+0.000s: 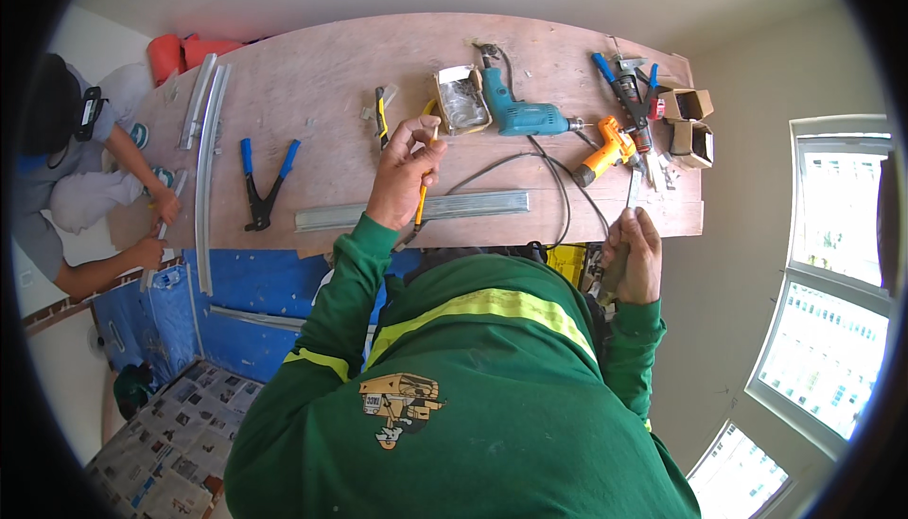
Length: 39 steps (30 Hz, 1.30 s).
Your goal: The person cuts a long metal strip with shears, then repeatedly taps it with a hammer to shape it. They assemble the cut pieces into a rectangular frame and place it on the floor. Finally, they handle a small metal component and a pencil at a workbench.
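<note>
My left hand (407,174) is raised over the near edge of the wooden worktable (340,93), its fingers closed around a thin yellow pencil (420,209). Below it, a galvanized metal channel (473,204) lies along the near edge. At the table's near right edge, my right hand (637,256) pinches a flat silver strip (633,188), whose lower part is hidden by the fingers. Just beyond the strip lies an orange-yellow cordless tool (608,152). Ahead of my left hand are a yellow-and-black utility knife (381,117) and an open carton of small parts (462,101).
A teal corded drill (530,117) lies mid-table, its cable looping toward me. Blue-handled riveters (267,185) rest left and far right. Small cardboard boxes (695,145) stand at the right edge. Long metal profiles (210,178) overhang leftward, near a crouching co-worker (80,169) handling a strip.
</note>
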Each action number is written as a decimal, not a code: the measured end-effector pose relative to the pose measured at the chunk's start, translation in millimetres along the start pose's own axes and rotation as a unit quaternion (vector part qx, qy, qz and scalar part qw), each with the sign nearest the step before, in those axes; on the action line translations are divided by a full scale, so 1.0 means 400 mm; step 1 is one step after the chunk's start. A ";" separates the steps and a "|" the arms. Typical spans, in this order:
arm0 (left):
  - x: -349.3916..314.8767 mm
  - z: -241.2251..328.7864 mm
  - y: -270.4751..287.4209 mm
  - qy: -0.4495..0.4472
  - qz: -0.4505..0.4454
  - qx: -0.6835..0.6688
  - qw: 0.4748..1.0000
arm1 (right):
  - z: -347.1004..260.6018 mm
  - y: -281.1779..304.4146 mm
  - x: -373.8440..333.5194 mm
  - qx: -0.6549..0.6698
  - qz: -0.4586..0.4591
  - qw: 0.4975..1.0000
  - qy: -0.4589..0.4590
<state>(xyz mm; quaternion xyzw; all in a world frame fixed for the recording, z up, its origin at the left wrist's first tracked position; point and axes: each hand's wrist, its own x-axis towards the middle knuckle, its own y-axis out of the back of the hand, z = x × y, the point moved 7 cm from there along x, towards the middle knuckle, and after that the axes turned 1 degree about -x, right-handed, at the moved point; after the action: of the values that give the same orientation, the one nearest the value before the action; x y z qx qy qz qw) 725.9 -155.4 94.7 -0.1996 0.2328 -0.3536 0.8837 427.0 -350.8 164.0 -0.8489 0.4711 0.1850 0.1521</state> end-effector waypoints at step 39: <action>-0.062 0.313 -0.468 -0.468 -0.100 0.515 0.711 | -0.298 -0.244 0.073 -0.161 -0.179 0.957 0.164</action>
<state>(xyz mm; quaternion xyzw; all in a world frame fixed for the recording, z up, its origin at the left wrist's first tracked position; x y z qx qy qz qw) 679.6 -239.5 299.8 0.1241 -0.4500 -0.3658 0.8051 545.1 -374.5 264.2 -0.9514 0.2936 0.0865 -0.0350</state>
